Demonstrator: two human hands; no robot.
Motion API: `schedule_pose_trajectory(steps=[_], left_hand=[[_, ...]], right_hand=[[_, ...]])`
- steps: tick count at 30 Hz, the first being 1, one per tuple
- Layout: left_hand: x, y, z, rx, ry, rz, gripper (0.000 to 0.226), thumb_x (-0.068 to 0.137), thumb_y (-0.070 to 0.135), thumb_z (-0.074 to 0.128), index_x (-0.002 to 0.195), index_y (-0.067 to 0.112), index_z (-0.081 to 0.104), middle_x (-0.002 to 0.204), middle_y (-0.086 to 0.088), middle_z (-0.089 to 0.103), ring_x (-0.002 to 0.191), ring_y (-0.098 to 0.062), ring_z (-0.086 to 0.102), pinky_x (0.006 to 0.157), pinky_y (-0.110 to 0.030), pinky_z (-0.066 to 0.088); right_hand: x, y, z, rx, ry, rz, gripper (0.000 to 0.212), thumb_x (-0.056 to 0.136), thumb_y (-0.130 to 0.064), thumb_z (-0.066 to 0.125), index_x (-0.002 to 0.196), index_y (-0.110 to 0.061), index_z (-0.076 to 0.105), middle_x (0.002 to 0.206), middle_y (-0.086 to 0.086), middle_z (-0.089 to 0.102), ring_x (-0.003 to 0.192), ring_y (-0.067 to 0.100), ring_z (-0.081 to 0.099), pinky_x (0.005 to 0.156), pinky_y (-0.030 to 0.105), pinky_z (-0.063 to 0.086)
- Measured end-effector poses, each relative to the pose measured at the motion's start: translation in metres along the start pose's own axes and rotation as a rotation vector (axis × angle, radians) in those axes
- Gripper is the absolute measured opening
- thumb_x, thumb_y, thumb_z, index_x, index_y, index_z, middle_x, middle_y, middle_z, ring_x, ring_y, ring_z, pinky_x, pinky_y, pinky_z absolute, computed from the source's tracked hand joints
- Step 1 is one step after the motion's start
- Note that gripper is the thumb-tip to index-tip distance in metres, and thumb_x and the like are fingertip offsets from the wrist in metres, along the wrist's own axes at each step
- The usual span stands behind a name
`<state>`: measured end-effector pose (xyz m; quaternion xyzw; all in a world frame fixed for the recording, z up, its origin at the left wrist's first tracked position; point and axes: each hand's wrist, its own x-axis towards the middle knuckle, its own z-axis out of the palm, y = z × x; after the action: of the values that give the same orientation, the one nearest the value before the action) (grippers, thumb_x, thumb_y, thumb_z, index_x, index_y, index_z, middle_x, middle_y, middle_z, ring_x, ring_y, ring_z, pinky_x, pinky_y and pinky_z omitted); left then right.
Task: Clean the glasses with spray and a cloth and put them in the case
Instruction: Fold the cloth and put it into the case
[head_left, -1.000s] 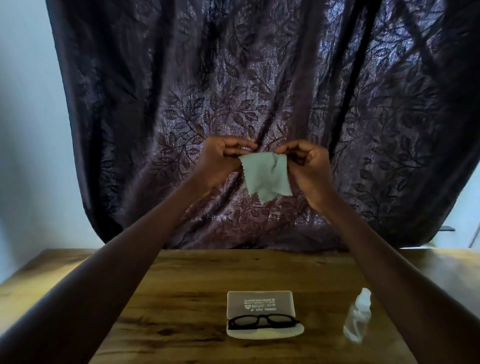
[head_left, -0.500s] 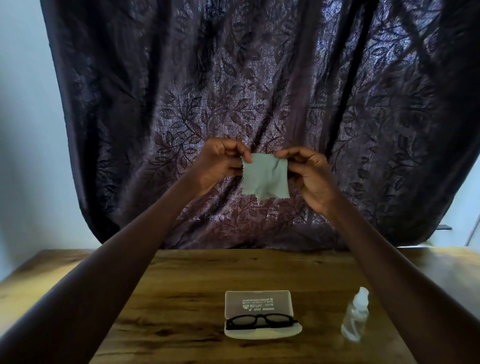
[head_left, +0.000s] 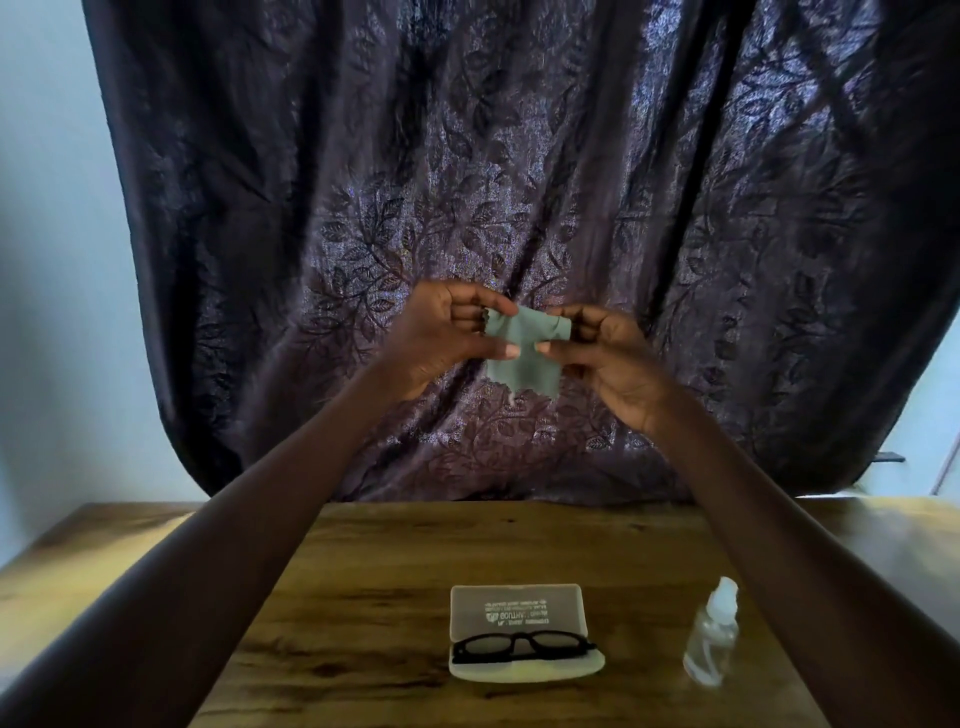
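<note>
A small pale green cloth (head_left: 523, 358) hangs in the air above the table, pinched on both sides. My left hand (head_left: 441, 340) grips its left edge and my right hand (head_left: 608, 358) grips its right edge, thumbs nearly meeting across the front. Below, on the wooden table (head_left: 374, 597), black-framed glasses (head_left: 522, 647) lie folded in an open pale case (head_left: 519, 613) with printed text on its lid. A small clear spray bottle (head_left: 712, 635) with a white cap stands to the right of the case.
A dark purple leaf-patterned curtain (head_left: 519, 182) hangs behind the table. Pale walls show at both sides. My forearms stretch over the table toward the cloth.
Both hands have lowered slightly with the cloth and drawn closer together, bunching its top edge. The glasses, case and bottle have not moved.
</note>
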<state>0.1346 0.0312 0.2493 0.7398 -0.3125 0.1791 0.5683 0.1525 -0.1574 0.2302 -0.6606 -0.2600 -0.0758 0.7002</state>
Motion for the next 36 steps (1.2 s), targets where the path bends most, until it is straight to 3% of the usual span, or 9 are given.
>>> schedule_pose_trajectory(steps=[4, 11, 15, 19, 22, 26, 30, 32, 36], left_hand=[[0.0, 0.001, 0.0, 0.044, 0.017, 0.01, 0.034, 0.059, -0.01, 0.074, 0.083, 0.013, 0.065, 0.089, -0.002, 0.067, 0.071, -0.005, 0.068, 0.062, -0.017, 0.056], [0.003, 0.002, -0.001, 0.065, 0.037, 0.006, 0.036, 0.061, -0.011, 0.073, 0.088, 0.011, 0.065, 0.093, -0.009, 0.066, 0.072, -0.002, 0.067, 0.064, -0.017, 0.056], [0.002, -0.001, -0.004, 0.048, 0.034, 0.019, 0.06, 0.06, -0.013, 0.073, 0.112, 0.011, 0.056, 0.101, -0.009, 0.066, 0.076, -0.005, 0.068, 0.066, -0.021, 0.057], [0.001, -0.004, -0.002, 0.223, 0.118, 0.205, 0.074, 0.064, -0.01, 0.073, 0.129, 0.007, 0.042, 0.113, -0.015, 0.063, 0.088, -0.004, 0.065, 0.073, -0.018, 0.055], [-0.002, -0.005, 0.001, 0.389, 0.187, 0.402, 0.071, 0.064, -0.005, 0.075, 0.127, 0.0, 0.043, 0.112, -0.021, 0.063, 0.089, -0.007, 0.065, 0.075, -0.013, 0.053], [-0.003, -0.003, 0.004, 0.56, 0.242, 0.516, 0.049, 0.064, -0.012, 0.071, 0.111, -0.009, 0.055, 0.104, -0.025, 0.065, 0.093, -0.019, 0.062, 0.077, -0.004, 0.047], [-0.002, -0.003, 0.004, 0.617, 0.207, 0.521, 0.029, 0.068, -0.01, 0.068, 0.096, -0.009, 0.063, 0.09, -0.023, 0.07, 0.076, -0.02, 0.066, 0.065, -0.017, 0.051], [-0.002, -0.002, 0.004, 0.585, 0.214, 0.471, 0.028, 0.069, -0.008, 0.069, 0.097, -0.008, 0.064, 0.091, -0.022, 0.07, 0.076, -0.018, 0.065, 0.063, -0.02, 0.051], [-0.002, -0.001, 0.003, 0.483, 0.214, 0.41, 0.028, 0.068, -0.009, 0.07, 0.096, -0.007, 0.064, 0.094, -0.021, 0.069, 0.079, -0.02, 0.066, 0.063, -0.019, 0.053]], right_hand=[[0.0, 0.0, -0.002, 0.026, -0.031, 0.06, 0.019, 0.079, 0.005, 0.062, 0.082, -0.014, 0.064, 0.072, -0.006, 0.072, 0.071, 0.01, 0.067, 0.056, 0.024, 0.055], [-0.002, -0.001, 0.0, 0.159, -0.045, 0.126, 0.023, 0.081, 0.007, 0.058, 0.096, -0.01, 0.06, 0.088, 0.003, 0.068, 0.07, 0.01, 0.07, 0.058, 0.027, 0.059], [-0.004, -0.003, 0.001, 0.156, -0.093, 0.087, 0.037, 0.076, 0.016, 0.059, 0.098, -0.013, 0.059, 0.08, -0.003, 0.073, 0.072, 0.009, 0.07, 0.054, 0.024, 0.057], [-0.004, -0.004, 0.002, 0.005, -0.086, -0.053, 0.055, 0.065, 0.024, 0.064, 0.101, -0.017, 0.058, 0.071, -0.006, 0.074, 0.069, 0.008, 0.069, 0.055, 0.023, 0.057], [-0.004, -0.006, 0.006, -0.045, -0.042, -0.192, 0.052, 0.065, 0.023, 0.065, 0.101, -0.013, 0.058, 0.065, -0.008, 0.072, 0.067, 0.003, 0.068, 0.06, 0.019, 0.056], [-0.005, -0.008, 0.01, -0.02, 0.048, -0.305, 0.045, 0.068, 0.019, 0.064, 0.104, -0.007, 0.056, 0.067, -0.01, 0.073, 0.072, 0.002, 0.068, 0.065, 0.017, 0.055], [-0.005, -0.006, 0.012, 0.025, 0.092, -0.279, 0.036, 0.075, 0.017, 0.06, 0.102, -0.007, 0.059, 0.073, -0.011, 0.073, 0.071, 0.002, 0.067, 0.057, 0.014, 0.052], [-0.006, -0.004, 0.012, 0.054, 0.089, -0.235, 0.033, 0.078, 0.016, 0.056, 0.095, -0.012, 0.06, 0.075, -0.012, 0.072, 0.069, 0.002, 0.065, 0.052, 0.015, 0.05], [-0.006, -0.001, 0.009, 0.09, 0.052, -0.198, 0.033, 0.08, 0.014, 0.054, 0.084, -0.017, 0.062, 0.074, -0.012, 0.072, 0.071, 0.006, 0.064, 0.058, 0.022, 0.052]])
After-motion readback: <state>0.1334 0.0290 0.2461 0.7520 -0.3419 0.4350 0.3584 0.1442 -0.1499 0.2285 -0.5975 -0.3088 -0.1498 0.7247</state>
